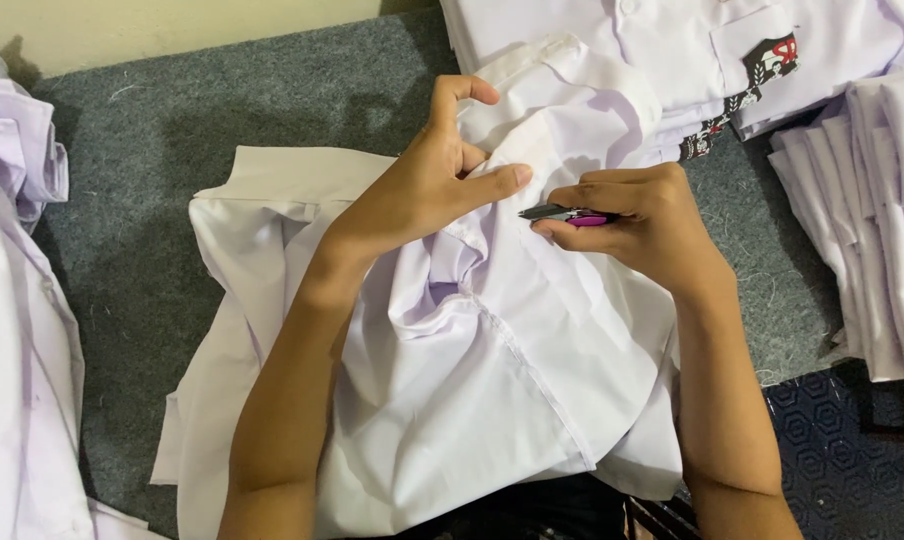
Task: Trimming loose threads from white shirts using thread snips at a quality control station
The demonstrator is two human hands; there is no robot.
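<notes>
A white shirt (492, 380) lies crumpled across my lap and the grey carpet. My left hand (432, 180) pinches a fold of its cloth near the top, thumb and fingers gripping the fabric. My right hand (637, 215) holds a small thread snipper (562, 213) with a pink handle and dark metal blades. The blade tips point left, close to the cloth just under my left thumb. A stitched seam runs diagonally down the shirt below both hands.
Folded white shirts with a badge on the pocket (732, 50) are stacked at the top right. More folded white cloth (872, 210) sits at the right edge. Loose white garments (12, 300) lie on the left. Grey carpet (172, 120) covers the floor.
</notes>
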